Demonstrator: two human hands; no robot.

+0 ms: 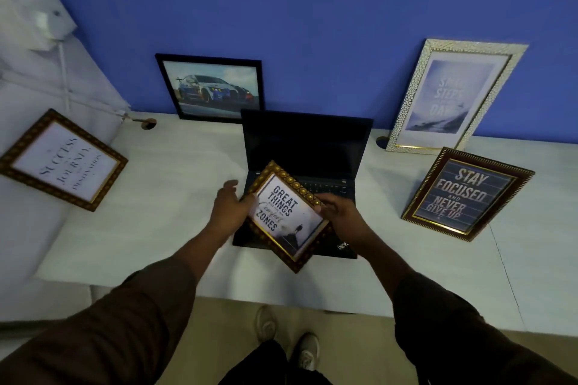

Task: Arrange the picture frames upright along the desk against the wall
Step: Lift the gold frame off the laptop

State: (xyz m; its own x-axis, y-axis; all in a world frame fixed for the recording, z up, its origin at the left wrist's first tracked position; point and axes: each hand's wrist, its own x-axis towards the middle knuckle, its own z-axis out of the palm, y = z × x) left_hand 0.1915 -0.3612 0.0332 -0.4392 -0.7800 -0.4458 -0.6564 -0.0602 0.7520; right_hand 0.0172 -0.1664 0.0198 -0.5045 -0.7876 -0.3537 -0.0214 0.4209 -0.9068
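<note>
The gold frame (289, 216) hangs tilted over the laptop (305, 178) at the desk's centre; the left hand (230, 208) clasps its nine-o'clock edge, fingers partly spread, and the right hand (336, 208) pinches its three-o'clock edge; both hold it clear of the keys. The car frame (212, 87) leans on the wall (312, 9) at eleven o'clock; the white frame (450, 97) leans there at one o'clock; the "Stay Focused" frame (466, 194) sits at three o'clock, apart from the wall, and the "Success" frame (62, 159) at nine o'clock. To do this step well, I judge: turn the frame square, lift it past the laptop screen, seat its bottom edge on the desk (162, 216) first, then tip its top to the wall.
</note>
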